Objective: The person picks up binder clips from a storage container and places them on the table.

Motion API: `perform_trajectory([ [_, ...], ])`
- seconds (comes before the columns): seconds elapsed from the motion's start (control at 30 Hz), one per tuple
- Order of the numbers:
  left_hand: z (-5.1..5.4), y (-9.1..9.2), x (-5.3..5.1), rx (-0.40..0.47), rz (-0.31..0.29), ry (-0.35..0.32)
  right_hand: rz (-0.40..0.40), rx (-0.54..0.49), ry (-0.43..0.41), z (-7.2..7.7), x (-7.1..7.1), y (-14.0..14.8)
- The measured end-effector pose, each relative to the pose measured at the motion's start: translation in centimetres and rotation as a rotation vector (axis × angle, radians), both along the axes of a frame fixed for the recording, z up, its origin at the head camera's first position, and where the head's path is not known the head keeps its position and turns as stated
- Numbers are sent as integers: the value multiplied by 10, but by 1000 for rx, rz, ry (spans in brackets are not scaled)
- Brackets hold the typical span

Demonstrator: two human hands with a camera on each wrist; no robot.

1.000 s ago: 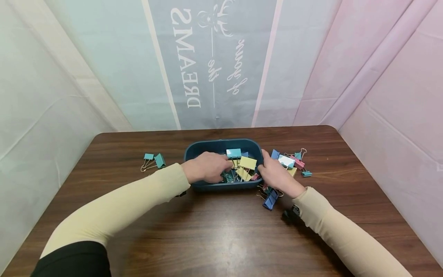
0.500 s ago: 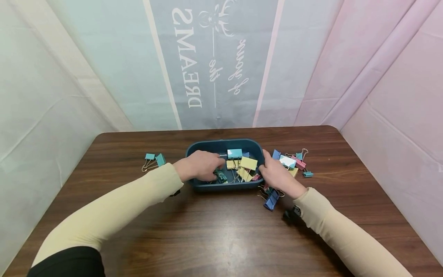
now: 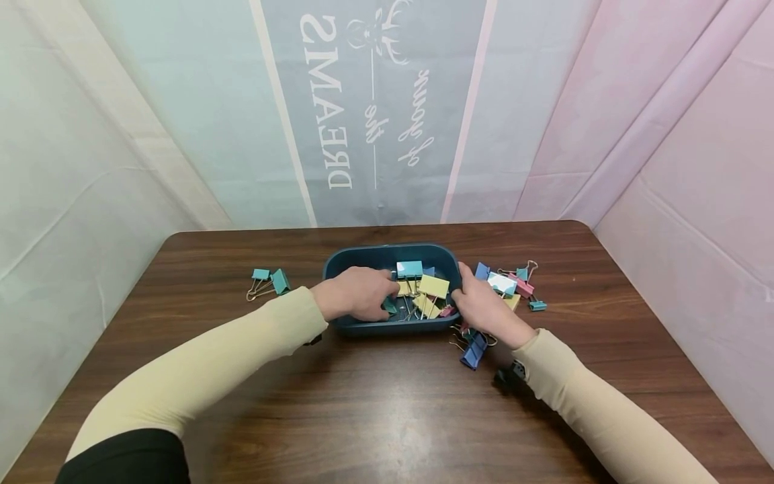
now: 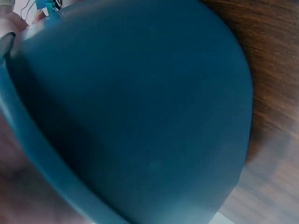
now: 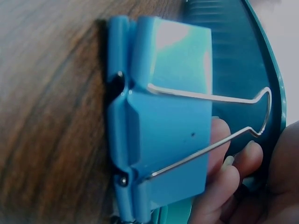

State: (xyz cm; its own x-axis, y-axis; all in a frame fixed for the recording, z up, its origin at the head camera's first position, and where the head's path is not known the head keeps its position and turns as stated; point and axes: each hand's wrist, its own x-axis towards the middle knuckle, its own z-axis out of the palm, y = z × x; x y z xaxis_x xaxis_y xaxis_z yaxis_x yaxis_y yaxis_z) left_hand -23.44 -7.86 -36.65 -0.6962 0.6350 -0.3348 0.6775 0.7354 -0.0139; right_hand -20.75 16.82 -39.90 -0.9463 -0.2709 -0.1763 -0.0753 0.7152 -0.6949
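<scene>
A dark teal plastic basket (image 3: pixel 363 327) stands near the table's far edge. It contains several yellow binder clips (image 3: pixel 434 287), a light blue binder clip (image 3: pixel 409 269) and a green binder clip (image 3: pixel 389 306). My left hand (image 3: pixel 363 294) reaches over the near-left rim, bent fingers down beside the green clip; whether they pinch anything is hidden. In the left wrist view the basket's outer wall (image 4: pixel 154 107) covers most of the frame. My right hand (image 3: pixel 484 304) grips the right rim. Close by it lies a large blue binder clip (image 5: pixel 173 112), seen in the right wrist view.
Loose clips lie right of the basket, among them a pink clip (image 3: pixel 523 288) and a small teal clip (image 3: pixel 537 306). A dark blue clip (image 3: pixel 474 350) rests nearer, below the right hand. Two teal clips (image 3: pixel 280 281) lie on the wooden table (image 3: pixel 363 417) at left.
Inside the basket my left hand shifted left, then back slightly right, and now covers more of the green clips. My right hand stays on the rim.
</scene>
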Motion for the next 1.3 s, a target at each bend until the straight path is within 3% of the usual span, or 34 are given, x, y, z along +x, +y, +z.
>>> perform_trajectory([
  [0.33,3,-5,-3,32,50,-68,-4,24,7,3,-1,0],
  [0.57,10,-12,-6,82,61,-31,-4,17,-1,3,-1,1],
  [0.8,26,-25,-9,176,104,2,-7,17,-2,3,-1,2],
  [1.1,42,-68,-10,306,178,48,-4,-5,-2,-1,2,2],
  [1.3,44,-108,-13,369,226,92,-1,1,10,-1,1,0],
])
